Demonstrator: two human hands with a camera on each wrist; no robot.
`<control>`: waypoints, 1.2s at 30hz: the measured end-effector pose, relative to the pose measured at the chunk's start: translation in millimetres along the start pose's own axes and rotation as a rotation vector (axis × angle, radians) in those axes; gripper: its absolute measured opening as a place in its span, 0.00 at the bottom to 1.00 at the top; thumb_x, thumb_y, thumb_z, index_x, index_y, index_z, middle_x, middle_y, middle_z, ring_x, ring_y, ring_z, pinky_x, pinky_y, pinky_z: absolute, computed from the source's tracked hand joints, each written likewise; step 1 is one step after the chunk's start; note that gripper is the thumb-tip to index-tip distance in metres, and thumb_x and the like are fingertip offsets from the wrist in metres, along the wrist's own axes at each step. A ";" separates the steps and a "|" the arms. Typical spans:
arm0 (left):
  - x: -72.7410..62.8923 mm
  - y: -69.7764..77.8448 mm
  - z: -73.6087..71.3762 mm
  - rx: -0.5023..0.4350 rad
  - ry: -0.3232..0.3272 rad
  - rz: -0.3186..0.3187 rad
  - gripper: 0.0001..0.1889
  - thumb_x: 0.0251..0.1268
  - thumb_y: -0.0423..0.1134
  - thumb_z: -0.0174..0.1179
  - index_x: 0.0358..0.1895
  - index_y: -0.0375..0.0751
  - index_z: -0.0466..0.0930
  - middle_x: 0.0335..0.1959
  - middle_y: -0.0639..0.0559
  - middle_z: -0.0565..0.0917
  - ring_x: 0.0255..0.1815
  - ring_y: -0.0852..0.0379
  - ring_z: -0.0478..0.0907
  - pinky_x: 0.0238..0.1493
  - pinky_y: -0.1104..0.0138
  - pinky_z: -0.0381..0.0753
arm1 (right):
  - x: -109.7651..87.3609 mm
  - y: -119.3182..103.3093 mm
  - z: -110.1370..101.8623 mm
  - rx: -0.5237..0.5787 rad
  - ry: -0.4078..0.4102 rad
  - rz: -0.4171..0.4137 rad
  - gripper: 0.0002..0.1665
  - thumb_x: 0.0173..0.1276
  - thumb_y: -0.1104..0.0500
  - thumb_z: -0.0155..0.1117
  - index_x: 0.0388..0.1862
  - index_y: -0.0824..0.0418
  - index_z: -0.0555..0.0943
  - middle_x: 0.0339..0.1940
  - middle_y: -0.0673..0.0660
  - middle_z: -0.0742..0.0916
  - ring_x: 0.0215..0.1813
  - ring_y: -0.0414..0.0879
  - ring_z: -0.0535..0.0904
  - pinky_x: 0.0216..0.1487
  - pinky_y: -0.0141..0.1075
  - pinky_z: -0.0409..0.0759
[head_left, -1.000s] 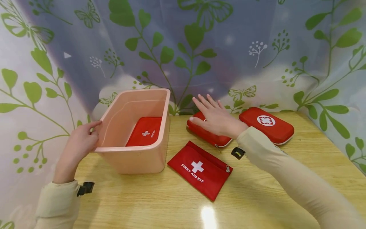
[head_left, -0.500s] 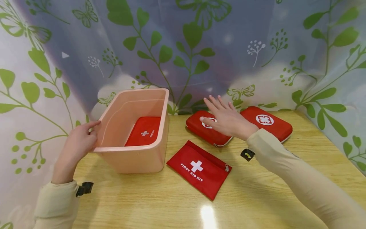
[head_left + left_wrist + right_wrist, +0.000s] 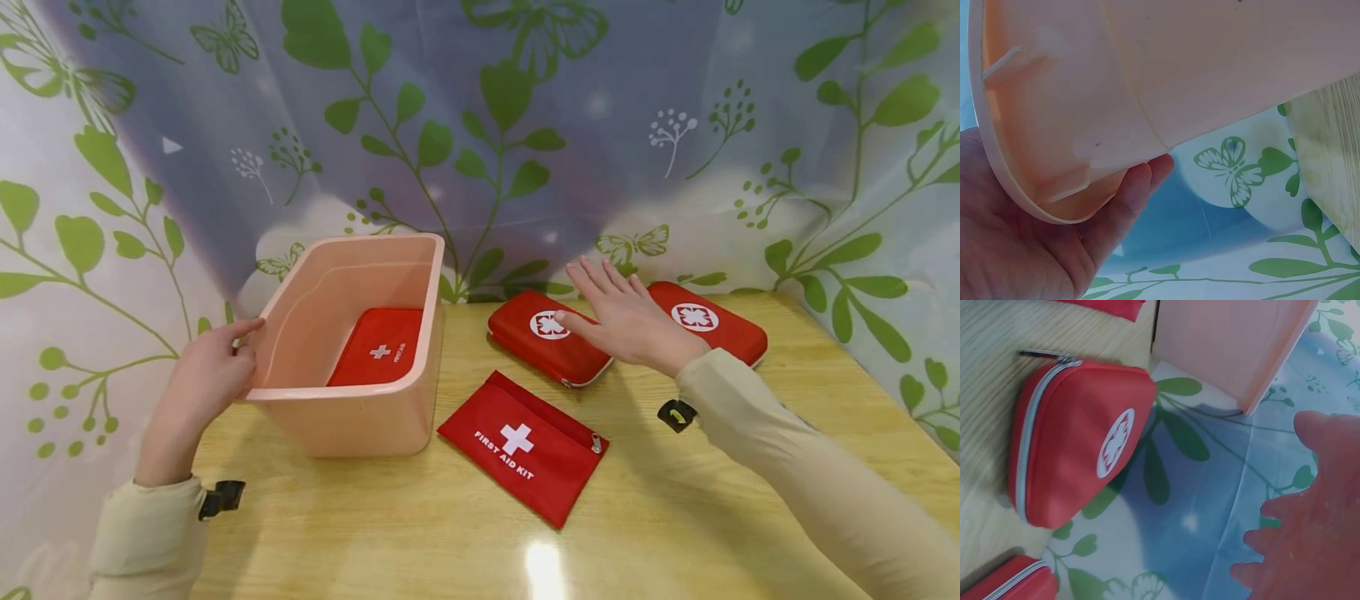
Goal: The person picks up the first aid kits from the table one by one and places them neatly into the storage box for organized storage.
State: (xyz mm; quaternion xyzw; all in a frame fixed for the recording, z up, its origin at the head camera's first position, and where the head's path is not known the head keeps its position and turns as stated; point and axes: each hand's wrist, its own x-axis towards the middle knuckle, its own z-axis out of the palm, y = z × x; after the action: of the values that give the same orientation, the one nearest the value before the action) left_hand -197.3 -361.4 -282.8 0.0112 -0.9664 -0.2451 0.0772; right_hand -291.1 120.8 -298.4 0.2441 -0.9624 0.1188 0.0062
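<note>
At the left of the head view, my left hand (image 3: 206, 375) grips the rim of the pink plastic bin (image 3: 375, 421) at its near left corner. The left wrist view shows that hand (image 3: 1041, 250) at the lipped rim from below. Inside the bin lies a flat red first aid pouch (image 3: 367, 362) with a white cross. My right hand (image 3: 626, 321) hovers with straight fingers, holding nothing. It hangs between the left red hard case (image 3: 536, 354) and the right red hard case (image 3: 731, 342), partly covering the right one. Both cases are zipped and bear white round emblems.
A flat red zip pouch (image 3: 525, 475) marked "FIRST AID KIT" lies in front of the cases, right of the bin. Everything rests on a wooden table (image 3: 337, 533). A leaf-patterned curtain (image 3: 525, 208) rises along the back and sides.
My right hand has moved to the right, off the left hard case, uncovering its white emblem, and now overlaps the right case. The left hand and bin stay put.
</note>
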 end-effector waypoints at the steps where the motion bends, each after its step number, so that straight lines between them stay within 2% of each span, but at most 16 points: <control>1: -0.1 0.2 -0.1 0.001 0.000 -0.001 0.29 0.66 0.30 0.39 0.72 0.29 0.63 0.14 0.50 0.66 0.10 0.56 0.59 0.14 0.64 0.63 | -0.5 2.6 0.7 -0.002 0.004 0.001 0.50 0.73 0.29 0.40 0.82 0.50 0.39 0.81 0.55 0.43 0.79 0.55 0.32 0.73 0.60 0.34; 8: -1.8 0.7 1.3 -0.012 0.002 -0.015 0.30 0.66 0.31 0.39 0.72 0.30 0.63 0.15 0.51 0.66 0.10 0.56 0.60 0.15 0.64 0.64 | -5.5 20.1 6.8 0.016 0.004 0.029 0.49 0.74 0.31 0.42 0.82 0.54 0.40 0.81 0.58 0.44 0.79 0.61 0.34 0.71 0.63 0.34; 16: -1.8 -0.7 1.4 0.003 0.014 -0.025 0.31 0.63 0.30 0.39 0.72 0.30 0.62 0.14 0.52 0.64 0.10 0.56 0.58 0.14 0.64 0.63 | -8.9 41.5 11.6 0.056 0.000 0.074 0.51 0.73 0.29 0.41 0.82 0.54 0.38 0.81 0.60 0.43 0.78 0.63 0.32 0.71 0.64 0.34; 23: -1.2 0.0 3.7 0.006 0.017 -0.009 0.30 0.64 0.30 0.38 0.72 0.29 0.63 0.12 0.52 0.63 0.10 0.57 0.57 0.13 0.64 0.62 | -13.9 60.5 10.4 0.047 0.005 0.121 0.53 0.71 0.27 0.40 0.82 0.55 0.39 0.81 0.61 0.42 0.78 0.64 0.33 0.70 0.65 0.33; 36: 0.2 0.8 3.7 0.009 0.019 -0.018 0.31 0.63 0.30 0.38 0.72 0.29 0.63 0.14 0.51 0.65 0.10 0.56 0.59 0.14 0.64 0.63 | -29.9 104.9 14.1 0.050 -0.012 0.202 0.55 0.72 0.28 0.39 0.81 0.61 0.37 0.79 0.68 0.41 0.76 0.69 0.31 0.68 0.68 0.32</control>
State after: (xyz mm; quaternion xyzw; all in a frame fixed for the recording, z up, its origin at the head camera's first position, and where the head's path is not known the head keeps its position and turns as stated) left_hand -198.1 -358.9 -285.7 0.0226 -0.9665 -0.2415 0.0840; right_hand -313.6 221.1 -337.8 0.1464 -0.9789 0.1414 -0.0175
